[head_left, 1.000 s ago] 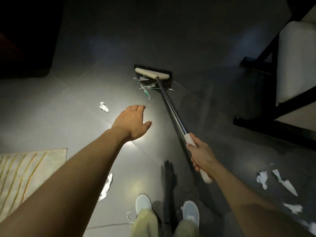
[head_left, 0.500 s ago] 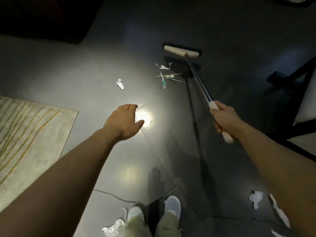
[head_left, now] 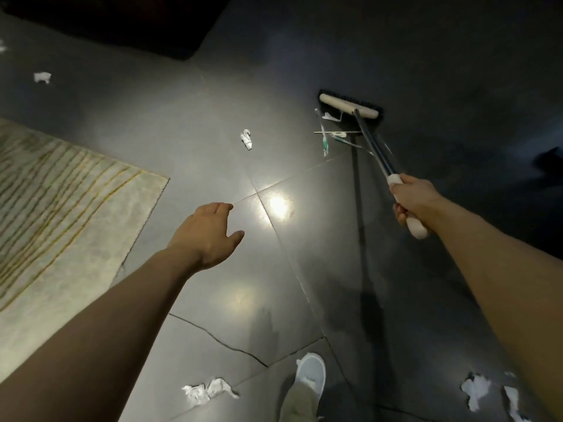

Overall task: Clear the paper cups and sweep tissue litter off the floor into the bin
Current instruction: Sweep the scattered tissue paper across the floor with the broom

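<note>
Head view looked down on a dark tiled floor point(head_left: 304, 254) with a bright spot of glare on it. The right hand point(head_left: 411, 200) had its fingers wrapped round the white grip point(head_left: 418, 228) of a broom point(head_left: 374, 144). Its shaft slanted forward and left to the broom head point(head_left: 350, 106), which was set on the tiles with its black bristles on the far side. Just beside the near edge of that head lay a small heap of litter point(head_left: 330, 129): a white shred, a thin stick and a green-tipped clear piece. The left hand point(head_left: 207, 236) was held out over the floor, palm down, fingers loose and slightly bent, grasping nothing. One crumpled tissue point(head_left: 246, 139) lay apart from the heap, to its left, between the broom and a striped rug point(head_left: 61, 214). A second tissue wad point(head_left: 210, 390) lay near a pale shoe point(head_left: 310, 371) at the bottom. Torn tissue scraps point(head_left: 475, 390) lay at the lower right beside the right forearm, and a lone tissue piece point(head_left: 42, 77) sat far off at the upper left, beyond the rug's far edge.
</note>
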`<state>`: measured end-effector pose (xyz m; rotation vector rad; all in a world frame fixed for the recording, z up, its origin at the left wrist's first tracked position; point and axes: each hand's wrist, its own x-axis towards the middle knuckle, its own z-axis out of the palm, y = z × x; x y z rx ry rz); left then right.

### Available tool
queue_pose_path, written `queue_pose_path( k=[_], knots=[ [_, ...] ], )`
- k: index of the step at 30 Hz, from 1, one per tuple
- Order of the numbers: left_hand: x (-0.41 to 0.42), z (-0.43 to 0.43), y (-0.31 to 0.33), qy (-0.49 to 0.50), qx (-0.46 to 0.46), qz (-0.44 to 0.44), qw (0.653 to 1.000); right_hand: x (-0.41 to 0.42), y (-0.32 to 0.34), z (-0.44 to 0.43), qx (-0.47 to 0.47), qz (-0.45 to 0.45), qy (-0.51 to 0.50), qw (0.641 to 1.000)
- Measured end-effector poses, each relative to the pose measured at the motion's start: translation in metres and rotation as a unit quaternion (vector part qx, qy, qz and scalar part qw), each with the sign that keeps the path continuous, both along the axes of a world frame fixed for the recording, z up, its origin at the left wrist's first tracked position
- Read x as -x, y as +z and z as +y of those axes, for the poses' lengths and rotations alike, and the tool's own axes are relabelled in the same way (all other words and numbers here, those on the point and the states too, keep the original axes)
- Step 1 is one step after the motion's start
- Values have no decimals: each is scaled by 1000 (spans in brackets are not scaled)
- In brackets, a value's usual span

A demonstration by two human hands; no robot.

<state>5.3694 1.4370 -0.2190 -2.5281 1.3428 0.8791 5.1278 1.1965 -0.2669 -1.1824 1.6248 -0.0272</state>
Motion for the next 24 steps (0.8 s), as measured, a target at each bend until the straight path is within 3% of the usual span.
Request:
queue_pose_path(
  k=[11, 14, 24],
  knots=[
    [0, 0, -2, 6, 12, 3, 1000, -33, -21, 17, -40, 0, 50, 998],
    [1, 8, 2, 5, 24, 9, 1000, -31, -23, 50, -55, 12, 86, 995],
    [10, 85, 21, -23, 57, 6, 998, 17, -14, 208, -72, 35, 70, 994]
  ],
)
